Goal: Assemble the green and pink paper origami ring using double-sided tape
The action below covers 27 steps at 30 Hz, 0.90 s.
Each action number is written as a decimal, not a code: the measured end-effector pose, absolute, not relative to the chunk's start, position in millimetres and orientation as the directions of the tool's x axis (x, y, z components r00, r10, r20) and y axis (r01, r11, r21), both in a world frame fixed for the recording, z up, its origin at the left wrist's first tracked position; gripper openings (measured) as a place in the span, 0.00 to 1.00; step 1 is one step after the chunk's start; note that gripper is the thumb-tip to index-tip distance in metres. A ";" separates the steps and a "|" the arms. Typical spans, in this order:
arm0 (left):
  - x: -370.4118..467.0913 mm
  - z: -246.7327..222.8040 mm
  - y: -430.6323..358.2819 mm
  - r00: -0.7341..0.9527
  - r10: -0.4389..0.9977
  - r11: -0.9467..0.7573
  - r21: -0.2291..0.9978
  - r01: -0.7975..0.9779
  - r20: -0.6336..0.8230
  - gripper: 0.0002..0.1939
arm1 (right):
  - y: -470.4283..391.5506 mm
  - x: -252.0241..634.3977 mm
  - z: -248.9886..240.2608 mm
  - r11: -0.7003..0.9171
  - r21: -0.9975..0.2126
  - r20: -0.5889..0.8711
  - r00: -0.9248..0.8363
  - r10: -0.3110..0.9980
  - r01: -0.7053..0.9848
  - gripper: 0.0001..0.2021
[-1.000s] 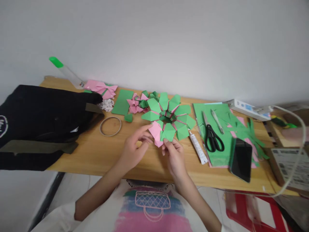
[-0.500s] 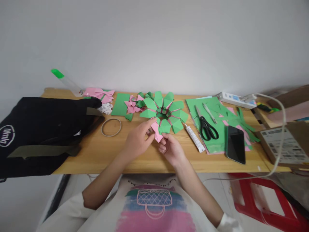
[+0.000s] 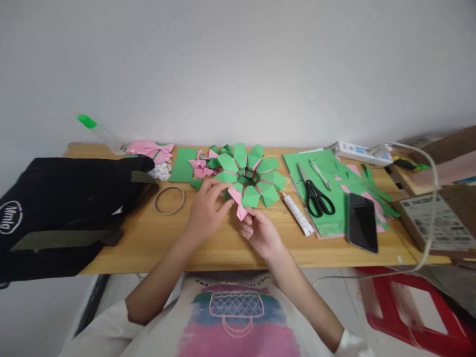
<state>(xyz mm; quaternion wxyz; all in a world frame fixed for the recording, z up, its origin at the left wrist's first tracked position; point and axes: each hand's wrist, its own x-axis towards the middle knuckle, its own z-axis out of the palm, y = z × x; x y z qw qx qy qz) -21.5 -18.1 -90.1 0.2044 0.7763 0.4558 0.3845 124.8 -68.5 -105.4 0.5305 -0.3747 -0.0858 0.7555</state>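
A ring of folded green paper petals with pink inner folds, a paper flower point(image 3: 267, 191), rests on the table in front of me. A pink folded paper piece point(image 3: 238, 202) sits at its near left side. My left hand point(image 3: 208, 206) reaches over from the left, thumb and fingers closed on the upper part of the pink piece. From below right, my right hand point(image 3: 261, 230) pinches the piece's lower tip between thumb and finger, the other fingers curled. Whether the pink piece is joined to the ring I cannot tell.
Right of the flower lie a glue tube point(image 3: 298, 214), black scissors point(image 3: 317, 197), a craft knife point(image 3: 320, 174), green paper sheets point(image 3: 330, 225) and a phone point(image 3: 362, 222). On the left are a tape ring point(image 3: 169, 213), pink folded pieces point(image 3: 202, 166) and a black bag point(image 3: 74, 208).
The fingers of my left hand have shifted a little left and up on the pink piece, showing more of it. My right hand still pinches its lower tip. The whole view has shifted slightly.
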 end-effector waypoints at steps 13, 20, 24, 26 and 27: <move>-23.5 -84.3 -30.7 0.304 0.801 -0.597 0.660 0.455 0.516 0.09 | -68.4 126.9 -110.6 -0.447 -0.456 -0.509 -0.186 0.840 -0.770 0.15; -21.9 -78.7 -35.9 0.265 0.829 -0.557 0.690 0.462 0.492 0.09 | -68.5 123.9 -108.9 -0.411 -0.506 -0.515 -0.117 0.849 -0.758 0.16; -17.4 -81.5 -36.7 0.245 0.827 -0.558 0.693 0.456 0.505 0.17 | -68.8 123.0 -105.9 -0.400 -0.545 -0.505 -0.092 0.858 -0.737 0.17; -15.5 -83.4 -37.7 0.207 0.846 -0.530 0.732 0.429 0.491 0.20 | -68.7 122.8 -105.1 -0.392 -0.565 -0.496 -0.080 0.864 -0.726 0.17; -14.9 -83.9 -38.3 0.187 0.855 -0.516 0.751 0.413 0.484 0.21 | -68.6 122.6 -105.0 -0.389 -0.574 -0.493 -0.075 0.867 -0.721 0.17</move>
